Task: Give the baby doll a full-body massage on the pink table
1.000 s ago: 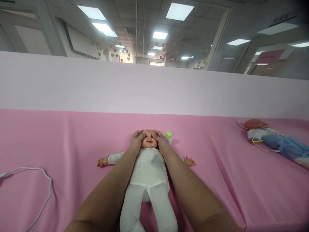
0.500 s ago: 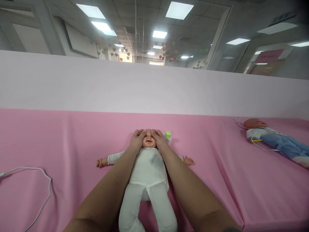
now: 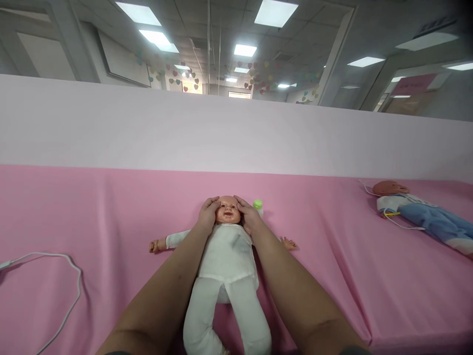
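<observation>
A baby doll [image 3: 228,256] in a white suit lies on its back on the pink cloth [image 3: 111,207], arms spread, head pointing away from me. My left hand [image 3: 208,216] cups the left side of the doll's head [image 3: 227,211]. My right hand [image 3: 249,217] cups the right side. The fingers rest at the temples and the face shows between them. Both forearms run along the doll's body.
A small bottle with a green cap [image 3: 257,205] stands just right of the doll's head. A second doll in blue clothes [image 3: 417,212] lies at the far right with a thin cable. A white cable [image 3: 62,276] loops at the left. A pale partition [image 3: 236,133] rises behind.
My fingers have slid outward from over the doll's eyes and forehead to the sides of its head, uncovering the face.
</observation>
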`<state>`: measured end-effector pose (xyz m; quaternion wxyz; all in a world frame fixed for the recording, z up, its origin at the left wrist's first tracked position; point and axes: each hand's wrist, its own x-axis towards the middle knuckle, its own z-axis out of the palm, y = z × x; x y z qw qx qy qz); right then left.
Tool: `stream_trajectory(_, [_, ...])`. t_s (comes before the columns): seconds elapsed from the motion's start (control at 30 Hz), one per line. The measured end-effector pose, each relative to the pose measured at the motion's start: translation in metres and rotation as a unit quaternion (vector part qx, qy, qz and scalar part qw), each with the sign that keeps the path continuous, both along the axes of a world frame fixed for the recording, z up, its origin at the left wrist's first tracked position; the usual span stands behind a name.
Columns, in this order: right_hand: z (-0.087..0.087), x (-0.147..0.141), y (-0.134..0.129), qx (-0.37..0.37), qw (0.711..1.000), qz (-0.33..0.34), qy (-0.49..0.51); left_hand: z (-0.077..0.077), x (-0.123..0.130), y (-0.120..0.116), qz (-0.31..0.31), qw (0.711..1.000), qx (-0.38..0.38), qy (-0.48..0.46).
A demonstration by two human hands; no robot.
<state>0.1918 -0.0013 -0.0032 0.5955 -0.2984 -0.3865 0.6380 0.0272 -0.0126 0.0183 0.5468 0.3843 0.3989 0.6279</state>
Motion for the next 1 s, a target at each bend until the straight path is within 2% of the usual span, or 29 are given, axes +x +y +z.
stream_trajectory(0.07, [0.002,-0.001,-0.003,0.011,1.0,0.001,-0.007,0.0,-0.001,-0.001,-0.017,1.0,-0.001,-0.008])
stream_trajectory(0.27, [-0.001,-0.004,-0.001,0.04,0.992,-0.062,-0.106,0.002,-0.002,0.0,-0.044,0.999,-0.01,0.003])
stream_trajectory(0.43, [-0.008,-0.006,0.009,0.046,0.985,-0.094,-0.136,0.007,0.0,0.001,-0.025,0.998,-0.029,0.05])
stream_trajectory(0.73, [-0.011,-0.009,0.016,0.05,0.983,-0.127,-0.124,0.002,0.005,0.005,0.0,0.999,-0.008,0.032])
stream_trajectory(1.0, [-0.006,-0.006,0.007,0.014,0.998,-0.058,-0.014,0.003,-0.002,0.002,-0.026,0.999,-0.037,-0.003])
